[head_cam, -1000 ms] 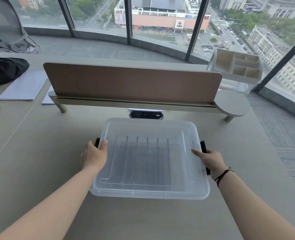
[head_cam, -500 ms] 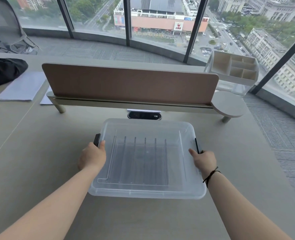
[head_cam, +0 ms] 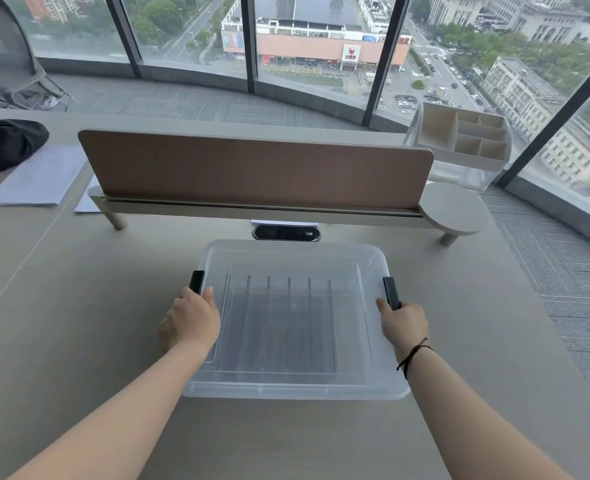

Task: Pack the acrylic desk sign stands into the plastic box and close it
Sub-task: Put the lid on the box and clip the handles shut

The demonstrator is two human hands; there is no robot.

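Only one view: head cam, wide-angle, looking forward and down from above the desk (head_cam: 79, 323). Close to the plastic box (head_cam: 295, 386) at centre, forearms entering from bottom edge. Facing the windows (head_cam: 321, 36) w/ street far below.

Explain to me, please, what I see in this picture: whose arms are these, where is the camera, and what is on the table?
No machine is here. A person wears a camera on the head, so you look forward and down along their two bare arms. On the grey table stands a clear plastic box with its lid on; upright clear sheets show through it, probably the sign stands. The left hand and the right hand rest on its two sides, each beside a black latch. Whether the fingers grip anything I cannot tell. Behind the box are a brown divider panel, a white organiser tray, papers and a black bag.
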